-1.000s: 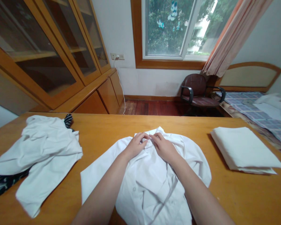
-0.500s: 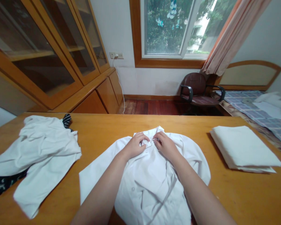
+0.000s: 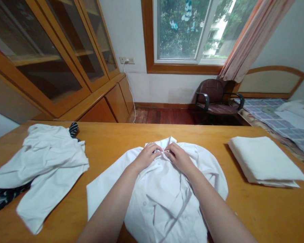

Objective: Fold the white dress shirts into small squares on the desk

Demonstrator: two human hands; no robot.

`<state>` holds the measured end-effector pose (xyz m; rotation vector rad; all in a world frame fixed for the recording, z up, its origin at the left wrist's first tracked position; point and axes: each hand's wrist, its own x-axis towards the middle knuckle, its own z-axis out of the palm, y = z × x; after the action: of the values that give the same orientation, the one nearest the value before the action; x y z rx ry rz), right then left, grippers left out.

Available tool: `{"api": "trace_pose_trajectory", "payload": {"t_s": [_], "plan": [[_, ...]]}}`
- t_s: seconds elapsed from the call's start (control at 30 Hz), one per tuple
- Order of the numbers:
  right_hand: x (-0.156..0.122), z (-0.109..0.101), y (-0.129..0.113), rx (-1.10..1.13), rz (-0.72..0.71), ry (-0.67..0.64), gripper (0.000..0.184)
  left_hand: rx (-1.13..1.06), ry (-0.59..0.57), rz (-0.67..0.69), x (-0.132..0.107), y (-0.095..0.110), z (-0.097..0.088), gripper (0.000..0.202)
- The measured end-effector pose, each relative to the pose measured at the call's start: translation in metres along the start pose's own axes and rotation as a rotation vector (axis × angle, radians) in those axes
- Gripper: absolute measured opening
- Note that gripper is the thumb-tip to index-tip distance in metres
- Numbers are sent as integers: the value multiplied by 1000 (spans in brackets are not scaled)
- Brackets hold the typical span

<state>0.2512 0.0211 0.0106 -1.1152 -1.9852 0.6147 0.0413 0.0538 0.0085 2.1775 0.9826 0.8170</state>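
A white button-up shirt lies rumpled on the wooden table, its collar end away from me and its sleeves spread to both sides. At the front opening near the collar, my left hand pinches the cloth between thumb and fingers. My right hand grips the fabric just beside it, the fingertips of both hands almost meeting. Whether a button is between the fingers is hidden. One button shows lower down on the shirt front.
On the table's left lies a crumpled white garment with dark patterned cloth under it. Folded white cloth rests at the right. Beyond the table are a glass-door cabinet, an office chair and a bed.
My left thumb and fingers have closed nearer together on the cloth, and the fingertips of both hands have come closer. The shirt otherwise lies the same.
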Motion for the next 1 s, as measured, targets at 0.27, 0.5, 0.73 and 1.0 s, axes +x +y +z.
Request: {"api": "trace_pose_trajectory", "payload": {"t_s": [0.27,0.5,0.73,1.0], "plan": [[0,6,1,-1,12,-54,7,-98,70,-34,1,3,-2,7],[0,6,-3,-65,139,-70,6,-178,145,-157,0,2,1,16],[0,4,-4,-6,80,-3,3,-192,164,-195,-1,-1,1,15],[4,4,0,80,90,187,3,-170,123,-195,-1,7,-1,13]]}}
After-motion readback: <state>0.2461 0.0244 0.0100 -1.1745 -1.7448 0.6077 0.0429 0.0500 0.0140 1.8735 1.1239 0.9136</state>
